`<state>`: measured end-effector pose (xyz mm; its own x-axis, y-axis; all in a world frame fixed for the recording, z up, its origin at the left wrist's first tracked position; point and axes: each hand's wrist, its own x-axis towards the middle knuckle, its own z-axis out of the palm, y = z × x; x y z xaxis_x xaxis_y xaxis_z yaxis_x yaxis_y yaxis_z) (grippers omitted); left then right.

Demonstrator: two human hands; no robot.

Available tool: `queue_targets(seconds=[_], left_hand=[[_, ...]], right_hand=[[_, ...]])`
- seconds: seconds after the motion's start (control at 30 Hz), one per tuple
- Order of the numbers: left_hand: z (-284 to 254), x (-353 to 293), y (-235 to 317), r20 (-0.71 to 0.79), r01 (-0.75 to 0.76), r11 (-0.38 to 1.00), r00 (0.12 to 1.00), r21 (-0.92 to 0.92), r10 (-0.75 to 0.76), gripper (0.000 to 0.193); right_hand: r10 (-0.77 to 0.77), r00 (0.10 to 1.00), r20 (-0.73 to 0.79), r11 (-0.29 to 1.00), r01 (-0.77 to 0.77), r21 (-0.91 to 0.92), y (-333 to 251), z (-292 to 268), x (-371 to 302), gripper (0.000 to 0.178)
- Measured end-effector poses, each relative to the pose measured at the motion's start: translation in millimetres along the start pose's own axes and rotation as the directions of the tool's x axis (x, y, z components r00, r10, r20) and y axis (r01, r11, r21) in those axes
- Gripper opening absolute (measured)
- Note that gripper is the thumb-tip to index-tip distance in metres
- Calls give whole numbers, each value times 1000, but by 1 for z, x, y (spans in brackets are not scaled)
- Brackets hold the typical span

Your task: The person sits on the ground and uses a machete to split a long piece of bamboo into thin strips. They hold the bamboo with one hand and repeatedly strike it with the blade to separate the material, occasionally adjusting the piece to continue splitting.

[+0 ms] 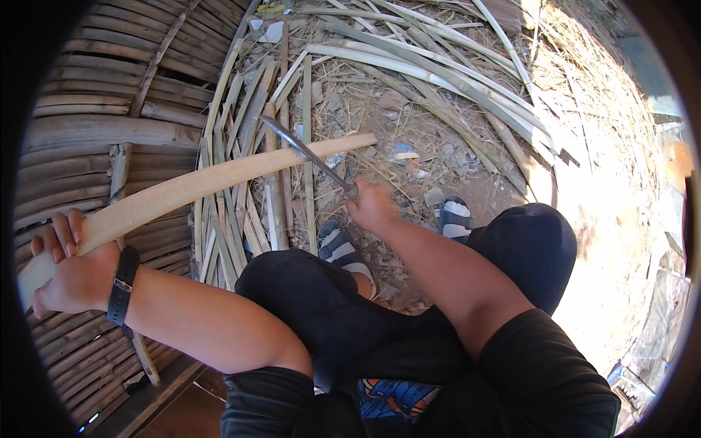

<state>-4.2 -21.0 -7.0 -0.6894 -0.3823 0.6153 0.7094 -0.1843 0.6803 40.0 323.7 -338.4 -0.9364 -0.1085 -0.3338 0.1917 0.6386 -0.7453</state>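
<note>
A long pale bamboo strip (197, 179) slants across the view, its near end at the left and its far end over the ground ahead. My left hand (80, 274), with a dark watch strap at the wrist, is closed round the strip's near end. In my right hand (372, 206) is a long-bladed knife (315, 159); the fingers wrap its handle, which is mostly hidden. The blade points up and left and crosses over the strip towards its far end. Whether the edge touches the strip I cannot tell.
Along the left runs a wall of bamboo slats (109, 139). Several split bamboo strips (230, 146) lie beside it, and more long strips (438, 69) lie ahead. Dry straw and litter cover the ground (394, 157). My sandalled feet (339, 248) are below my knees. Strong sunlight falls on the right.
</note>
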Motion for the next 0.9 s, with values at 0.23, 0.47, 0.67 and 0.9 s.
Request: queue_targets(seconds=[0.23,0.47,0.67,0.9], left_hand=[[3,0,-1,-6,-16,999,1000,30,16,88],[3,-4,-1,-13,-13,1000,1000,16,13,88],[-8,2,-3,-53,-13,999,998,46,15,90],[-2,2,-2,-14,-1,1000,1000,29,1,90]], right_hand=[[324,946,16,943,-324,80,60,20,19,44],[0,999,48,979,-10,205,7,14,4,50],[458,834,307,881,-471,-33,104,10,43,53],[253,967,37,965,-255,61,59,26,20,51]])
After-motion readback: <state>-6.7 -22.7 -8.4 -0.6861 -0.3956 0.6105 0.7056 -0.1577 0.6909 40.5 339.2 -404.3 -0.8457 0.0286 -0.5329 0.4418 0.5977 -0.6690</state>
